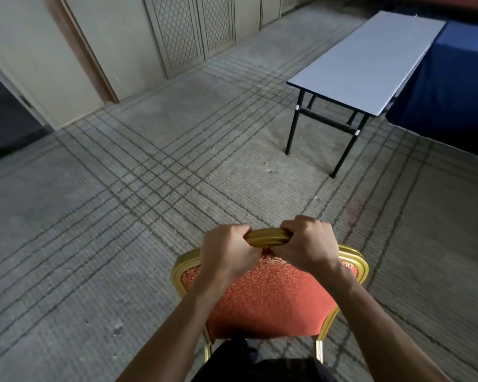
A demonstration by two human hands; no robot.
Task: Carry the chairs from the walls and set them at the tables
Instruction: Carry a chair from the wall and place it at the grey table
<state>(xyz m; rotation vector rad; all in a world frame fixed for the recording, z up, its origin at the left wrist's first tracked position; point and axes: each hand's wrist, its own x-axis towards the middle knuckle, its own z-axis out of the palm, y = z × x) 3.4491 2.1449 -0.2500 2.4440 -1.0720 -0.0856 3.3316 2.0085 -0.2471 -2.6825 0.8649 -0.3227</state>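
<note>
A banquet chair (271,296) with a gold frame and red patterned upholstery is right in front of me, low in the view. My left hand (226,252) and my right hand (307,244) both grip the gold top rail of its backrest, side by side. Two gold legs show below the red cushion; the rest of the chair is hidden by my arms and body. A folding table (370,64) with a pale top and black legs stands ahead to the right, some way off across the carpet.
A blue-draped table (450,86) stands right beside the folding table at the far right. Panelled walls and a door frame (83,51) run along the back left, with a dark doorway (3,119) at the left edge. Grey lined carpet lies between me and the tables.
</note>
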